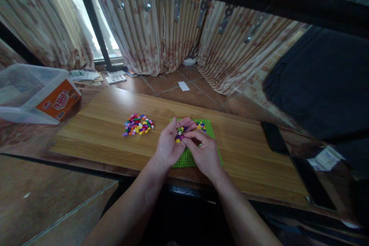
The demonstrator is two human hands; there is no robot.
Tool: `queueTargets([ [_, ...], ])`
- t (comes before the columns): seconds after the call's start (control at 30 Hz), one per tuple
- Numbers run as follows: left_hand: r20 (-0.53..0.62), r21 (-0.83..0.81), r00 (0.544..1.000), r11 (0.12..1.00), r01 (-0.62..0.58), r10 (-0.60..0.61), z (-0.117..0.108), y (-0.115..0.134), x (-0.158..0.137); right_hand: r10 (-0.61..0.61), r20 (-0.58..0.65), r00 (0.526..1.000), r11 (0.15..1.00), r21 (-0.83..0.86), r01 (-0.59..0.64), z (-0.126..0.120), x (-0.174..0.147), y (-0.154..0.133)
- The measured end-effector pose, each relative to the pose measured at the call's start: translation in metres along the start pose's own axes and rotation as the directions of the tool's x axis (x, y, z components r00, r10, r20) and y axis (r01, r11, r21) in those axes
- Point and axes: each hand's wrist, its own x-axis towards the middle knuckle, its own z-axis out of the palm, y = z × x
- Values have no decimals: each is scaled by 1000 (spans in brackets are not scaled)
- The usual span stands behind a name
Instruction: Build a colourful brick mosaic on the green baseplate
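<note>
My left hand (pixel 169 144) is palm up and cupped, with several small toy bricks (pixel 180 131) in yellow, purple, white and black lying in it. Over that palm, my right hand (pixel 203 150) has thumb and forefinger pinched together at a small purple-pink brick; the fingertips partly cover it. Beneath both hands lies a green studded baseplate (pixel 184 160), largely hidden by them. At its far side, colourful bricks (pixel 201 125) sit on the studs in a block. To the left on the wooden board, a loose pile of mixed-colour bricks (pixel 138 124) is spread out.
A clear plastic box (pixel 31 92) with an orange label stands at the far left. On the right lie a black phone (pixel 274 137), another dark flat object (pixel 313 182) and a crumpled packet (pixel 327 158). A black bar with metal clips (pixel 227 19) crosses above, before the curtains.
</note>
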Motion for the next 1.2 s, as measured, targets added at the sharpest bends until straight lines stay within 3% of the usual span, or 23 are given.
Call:
queueTargets([
  [0.2,-93,158,995,987,-29,44,-4,-2,1,-3,-125,992,999,36,8,-11,5,7],
  [0.33,44,418,998,906,-64,50,-6,-8,-1,-34,-147,989,998,-47,28,-17,7,9],
  [0.6,163,623,975,751,-220,150,-12,-9,3,-114,-34,993,982,-155,107,-24,7,6],
  [0.7,161,630,978,750,-203,130,-14,-6,3,-132,-17,991,981,-149,128,-25,7,6],
  [0.8,153,567,986,811,-144,68,-12,-3,1,-107,-33,994,992,-71,104,-24,6,6],
  [0.93,137,461,990,887,-30,-38,-8,0,-2,37,-79,996,991,134,-26,-26,6,7],
  [1.03,81,434,996,901,-3,-36,-6,3,-3,134,-143,981,968,233,-98,-30,7,7],
  [1.2,-7,405,1000,914,-2,6,-7,7,0,131,-191,973,972,217,-88,-38,10,12],
])
